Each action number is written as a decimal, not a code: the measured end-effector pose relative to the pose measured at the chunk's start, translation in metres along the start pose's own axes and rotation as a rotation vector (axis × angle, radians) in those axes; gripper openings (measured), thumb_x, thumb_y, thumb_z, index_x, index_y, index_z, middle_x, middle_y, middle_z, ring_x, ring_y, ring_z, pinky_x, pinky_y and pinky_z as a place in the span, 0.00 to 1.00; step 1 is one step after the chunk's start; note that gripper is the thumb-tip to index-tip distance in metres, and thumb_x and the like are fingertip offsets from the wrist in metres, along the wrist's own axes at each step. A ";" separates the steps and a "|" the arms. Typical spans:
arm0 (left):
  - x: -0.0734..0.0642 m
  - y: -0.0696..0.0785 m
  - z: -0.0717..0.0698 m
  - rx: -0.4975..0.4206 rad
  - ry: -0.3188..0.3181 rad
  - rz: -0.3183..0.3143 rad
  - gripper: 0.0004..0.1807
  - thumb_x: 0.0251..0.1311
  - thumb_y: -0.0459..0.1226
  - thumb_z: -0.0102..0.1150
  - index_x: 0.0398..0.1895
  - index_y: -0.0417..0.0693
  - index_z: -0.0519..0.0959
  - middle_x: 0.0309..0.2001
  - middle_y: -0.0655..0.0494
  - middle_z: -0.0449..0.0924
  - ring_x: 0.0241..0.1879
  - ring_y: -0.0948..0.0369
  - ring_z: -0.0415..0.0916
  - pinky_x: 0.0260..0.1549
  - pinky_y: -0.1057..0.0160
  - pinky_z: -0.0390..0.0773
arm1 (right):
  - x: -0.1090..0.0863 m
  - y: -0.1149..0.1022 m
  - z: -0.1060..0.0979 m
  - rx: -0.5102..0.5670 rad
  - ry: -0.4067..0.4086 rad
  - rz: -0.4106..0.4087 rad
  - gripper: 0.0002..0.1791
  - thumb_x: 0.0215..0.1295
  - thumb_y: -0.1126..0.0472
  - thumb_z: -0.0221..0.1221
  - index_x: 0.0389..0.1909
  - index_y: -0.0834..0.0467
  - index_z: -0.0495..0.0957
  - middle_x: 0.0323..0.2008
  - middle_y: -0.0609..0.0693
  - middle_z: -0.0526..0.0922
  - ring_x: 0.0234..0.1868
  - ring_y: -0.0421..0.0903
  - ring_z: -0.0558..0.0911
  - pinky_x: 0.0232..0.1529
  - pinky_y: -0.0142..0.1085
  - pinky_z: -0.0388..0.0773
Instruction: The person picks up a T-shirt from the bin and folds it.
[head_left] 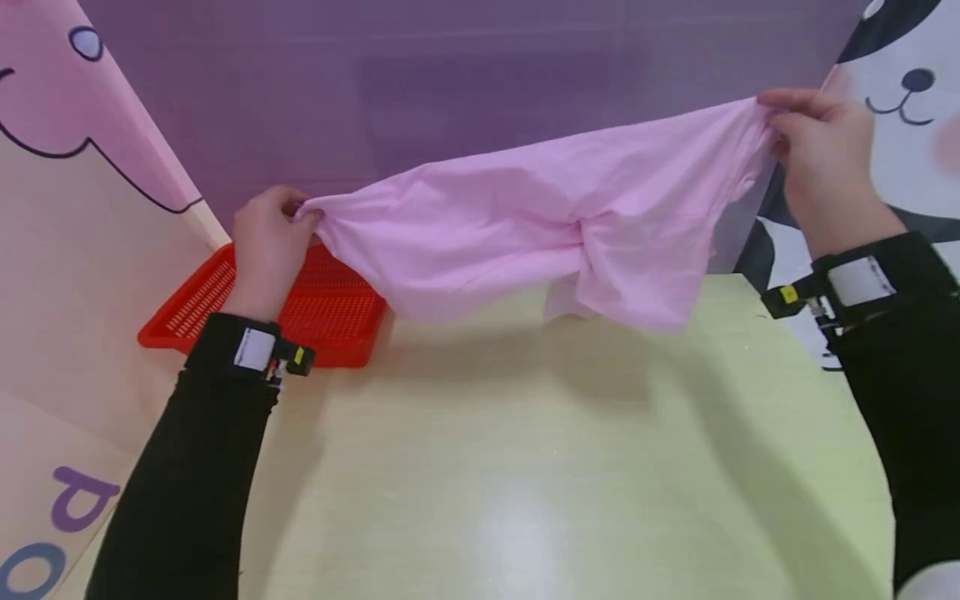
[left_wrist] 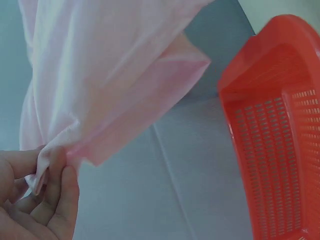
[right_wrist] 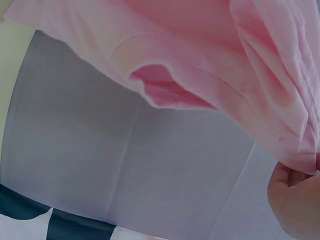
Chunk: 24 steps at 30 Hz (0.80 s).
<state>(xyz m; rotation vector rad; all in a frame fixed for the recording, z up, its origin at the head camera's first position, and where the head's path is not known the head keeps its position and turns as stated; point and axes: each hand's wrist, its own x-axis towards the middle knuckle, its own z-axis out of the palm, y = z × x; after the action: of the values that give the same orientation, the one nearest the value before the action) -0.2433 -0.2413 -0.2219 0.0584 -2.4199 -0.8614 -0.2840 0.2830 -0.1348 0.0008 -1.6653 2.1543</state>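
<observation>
A thin pink garment (head_left: 510, 221) hangs stretched in the air between both hands, its right end higher than its left. My left hand (head_left: 270, 242) pinches one end, and in the left wrist view the thumb and fingers (left_wrist: 67, 192) squeeze a folded edge. At the other end, my right hand (head_left: 832, 158) pinches a gathered corner between thumb and fingers. The cloth bunches at a crease right of its middle, and loose folds droop below. In the right wrist view, the garment (right_wrist: 190, 55) shows a hemmed opening along its lower side.
A red plastic basket (head_left: 330, 337) with slotted walls stands at the back left of the pale wooden table (head_left: 510, 467), behind my left hand. A purple panel (head_left: 480, 75) rises behind the table. Printed cartoon panels flank it on the left and right.
</observation>
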 end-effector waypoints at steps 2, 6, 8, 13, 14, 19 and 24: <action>0.004 0.005 0.000 -0.003 -0.017 -0.004 0.21 0.63 0.47 0.47 0.54 0.48 0.75 0.46 0.49 0.78 0.36 0.58 0.75 0.38 0.64 0.77 | 0.002 -0.003 0.001 0.021 -0.011 -0.008 0.14 0.59 0.67 0.57 0.47 0.62 0.79 0.55 0.45 0.66 0.50 0.41 0.72 0.44 0.24 0.73; 0.006 0.014 0.000 -0.010 -0.050 -0.034 0.21 0.64 0.47 0.45 0.56 0.50 0.73 0.48 0.51 0.77 0.39 0.58 0.75 0.40 0.64 0.77 | 0.006 -0.002 -0.001 0.080 -0.021 -0.004 0.14 0.59 0.69 0.57 0.47 0.63 0.78 0.54 0.45 0.66 0.50 0.42 0.73 0.44 0.25 0.74; 0.003 0.016 0.000 -0.003 -0.066 -0.043 0.21 0.65 0.47 0.43 0.56 0.49 0.72 0.49 0.50 0.76 0.39 0.57 0.75 0.42 0.62 0.76 | 0.006 0.002 -0.008 0.116 -0.031 0.023 0.15 0.59 0.70 0.57 0.47 0.63 0.78 0.55 0.45 0.66 0.50 0.43 0.73 0.44 0.26 0.74; -0.011 0.012 0.009 -0.110 -0.136 -0.081 0.20 0.68 0.43 0.37 0.58 0.44 0.63 0.50 0.44 0.70 0.43 0.52 0.70 0.44 0.57 0.73 | -0.001 0.029 -0.037 0.061 -0.106 0.118 0.16 0.57 0.70 0.59 0.48 0.63 0.77 0.53 0.47 0.68 0.45 0.44 0.74 0.40 0.27 0.76; -0.015 0.010 0.012 -0.174 -0.156 -0.109 0.19 0.69 0.42 0.35 0.58 0.43 0.60 0.50 0.44 0.68 0.44 0.52 0.69 0.46 0.57 0.73 | -0.003 0.036 -0.042 0.031 -0.122 0.132 0.16 0.57 0.69 0.59 0.48 0.63 0.78 0.51 0.47 0.68 0.44 0.44 0.74 0.39 0.27 0.76; -0.034 0.004 0.035 -0.412 -0.214 -0.235 0.17 0.69 0.43 0.37 0.56 0.44 0.58 0.50 0.46 0.65 0.44 0.53 0.69 0.47 0.56 0.73 | -0.005 0.075 -0.062 -0.044 -0.152 0.189 0.10 0.60 0.71 0.55 0.40 0.62 0.82 0.42 0.48 0.75 0.34 0.41 0.77 0.32 0.28 0.76; -0.053 0.000 0.056 -0.324 -0.406 -0.203 0.18 0.65 0.42 0.47 0.54 0.45 0.67 0.50 0.46 0.69 0.41 0.52 0.70 0.40 0.57 0.76 | -0.003 0.113 -0.069 -0.364 -0.194 0.201 0.14 0.65 0.67 0.48 0.37 0.54 0.83 0.41 0.45 0.75 0.33 0.37 0.74 0.29 0.25 0.74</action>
<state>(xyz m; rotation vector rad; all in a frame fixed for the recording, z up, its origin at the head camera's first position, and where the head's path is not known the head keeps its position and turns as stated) -0.2281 -0.1982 -0.2838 0.0049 -2.6355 -1.4711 -0.3000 0.3238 -0.2596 -0.0669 -2.2363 2.0075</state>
